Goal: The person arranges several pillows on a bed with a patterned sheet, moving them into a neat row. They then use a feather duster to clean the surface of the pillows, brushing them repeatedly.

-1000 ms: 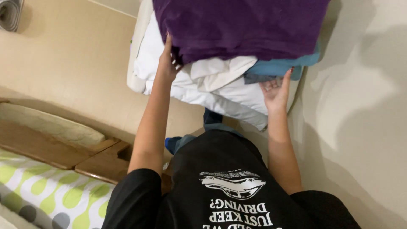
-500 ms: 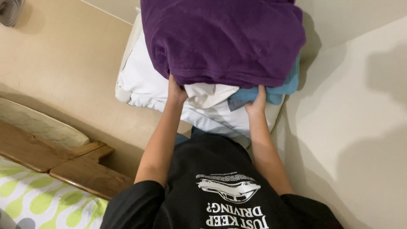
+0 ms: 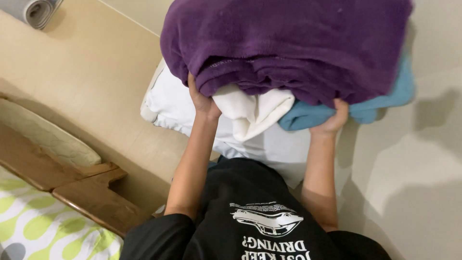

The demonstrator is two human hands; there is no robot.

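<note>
Holding up a soft, bulky, floppy stack of purple blanket (image 3: 293, 43), cream cloth (image 3: 250, 113) and blue towel (image 3: 308, 115) above a white pillow (image 3: 168, 106), left hand (image 3: 202, 103) and right hand (image 3: 332, 120) closed on its underside, best gripped underneath at both ends.

Single head-worn view, looking steeply down, close over arms and bedding stack (image 3: 288, 53)
</note>
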